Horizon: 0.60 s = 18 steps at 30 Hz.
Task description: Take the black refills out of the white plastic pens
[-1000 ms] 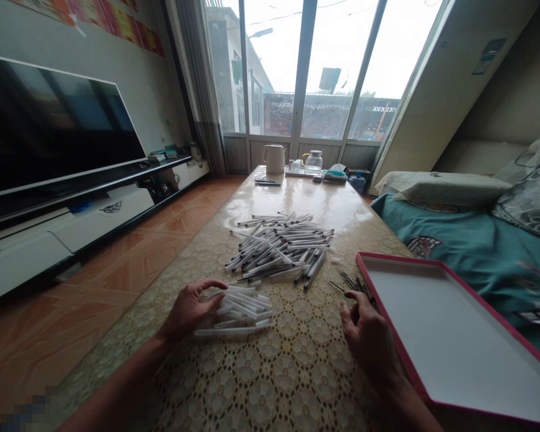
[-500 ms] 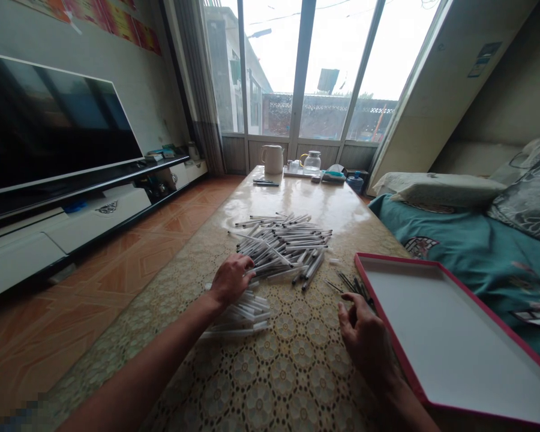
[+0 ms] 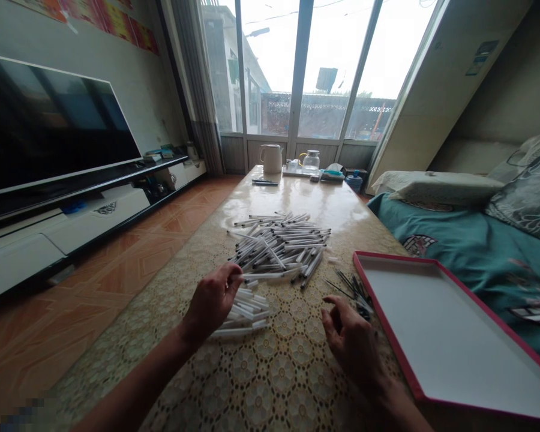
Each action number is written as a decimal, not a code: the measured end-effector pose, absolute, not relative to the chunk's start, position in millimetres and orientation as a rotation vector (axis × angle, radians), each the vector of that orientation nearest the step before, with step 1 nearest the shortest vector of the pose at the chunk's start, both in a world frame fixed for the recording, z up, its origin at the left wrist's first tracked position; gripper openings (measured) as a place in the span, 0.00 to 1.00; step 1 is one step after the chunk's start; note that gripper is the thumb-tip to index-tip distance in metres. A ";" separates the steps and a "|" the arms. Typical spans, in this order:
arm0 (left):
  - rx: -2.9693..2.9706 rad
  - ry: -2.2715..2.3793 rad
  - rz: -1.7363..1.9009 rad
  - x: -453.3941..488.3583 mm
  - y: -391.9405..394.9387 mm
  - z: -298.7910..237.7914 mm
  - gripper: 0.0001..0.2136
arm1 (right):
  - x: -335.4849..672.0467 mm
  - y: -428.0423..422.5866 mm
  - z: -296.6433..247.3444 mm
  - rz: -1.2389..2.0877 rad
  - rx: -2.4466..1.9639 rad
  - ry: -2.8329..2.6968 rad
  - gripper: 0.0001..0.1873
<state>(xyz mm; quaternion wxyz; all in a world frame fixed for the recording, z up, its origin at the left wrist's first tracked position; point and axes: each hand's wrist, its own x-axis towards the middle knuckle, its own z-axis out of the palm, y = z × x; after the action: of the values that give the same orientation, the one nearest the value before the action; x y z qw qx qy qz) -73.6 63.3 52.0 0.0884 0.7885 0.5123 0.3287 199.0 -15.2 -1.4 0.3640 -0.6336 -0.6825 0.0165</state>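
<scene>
A big heap of white pen barrels (image 3: 281,243) lies in the middle of the lace-covered table (image 3: 292,372). A smaller stack of white tubes (image 3: 248,312) sits nearer to me. My left hand (image 3: 213,297) hovers over that stack, fingers pinched on one white pen (image 3: 270,275) pulled from the heap's near edge. My right hand (image 3: 348,336) rests on the cloth with fingers loosely curled and apart, holding nothing, just beside a few thin dark refills (image 3: 351,287).
A shallow white tray with a red rim (image 3: 450,336) lies at the right, overhanging a teal bed (image 3: 468,240). A jug (image 3: 270,158), a glass pot (image 3: 311,162) and small items stand at the table's far end. A television (image 3: 49,126) fills the left wall.
My left hand went from the near stack out to the heap, then drew back toward me with one white pen. My right hand shifted slightly left.
</scene>
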 end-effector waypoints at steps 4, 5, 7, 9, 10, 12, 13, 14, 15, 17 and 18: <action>2.213 1.237 0.943 -57.7 24.0 47.1 0.04 | 185.8 -20.6 11.6 -0.066 -1.377 -1.955 0.13; 2.191 1.181 0.929 -51.8 16.2 44.3 0.03 | 182.7 -22.1 14.2 -0.079 -1.331 -2.031 0.14; 2.168 1.092 0.885 -40.7 4.6 38.8 0.04 | 177.4 -24.8 16.2 -0.063 -1.274 -2.185 0.16; 2.175 1.036 0.865 -33.0 -0.9 34.4 0.03 | 174.0 -26.5 14.3 -0.014 -1.257 -2.304 0.13; 2.205 1.017 0.856 -30.8 -1.5 32.4 0.03 | 173.0 -27.0 12.4 0.013 -1.259 -2.342 0.10; 2.340 0.984 0.835 -29.2 0.7 27.5 0.02 | 172.3 -27.6 7.9 0.079 -1.269 -2.386 0.09; 2.447 0.964 0.814 -29.4 2.8 24.3 0.03 | 172.2 -27.9 5.7 0.118 -1.276 -2.393 0.10; 2.568 0.939 0.788 -30.0 5.1 20.7 0.03 | 172.2 -28.3 3.6 0.157 -1.285 -2.395 0.10; 2.689 0.910 0.752 -30.6 7.1 16.8 0.05 | 172.1 -28.7 1.7 0.191 -1.295 -2.394 0.11; 2.878 0.856 0.684 -31.9 9.4 9.6 0.07 | 171.7 -29.8 -1.6 0.242 -1.310 -2.406 0.12; 2.934 0.840 0.659 -32.5 9.5 6.9 0.08 | 171.3 -30.5 -3.1 0.257 -1.318 -2.417 0.12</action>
<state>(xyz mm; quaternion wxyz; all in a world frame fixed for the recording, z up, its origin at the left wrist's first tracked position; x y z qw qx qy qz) -32.5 9.5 6.9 0.0096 0.9397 0.2690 0.2111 171.3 -30.5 -3.1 0.1874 -0.4682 -0.8587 0.0912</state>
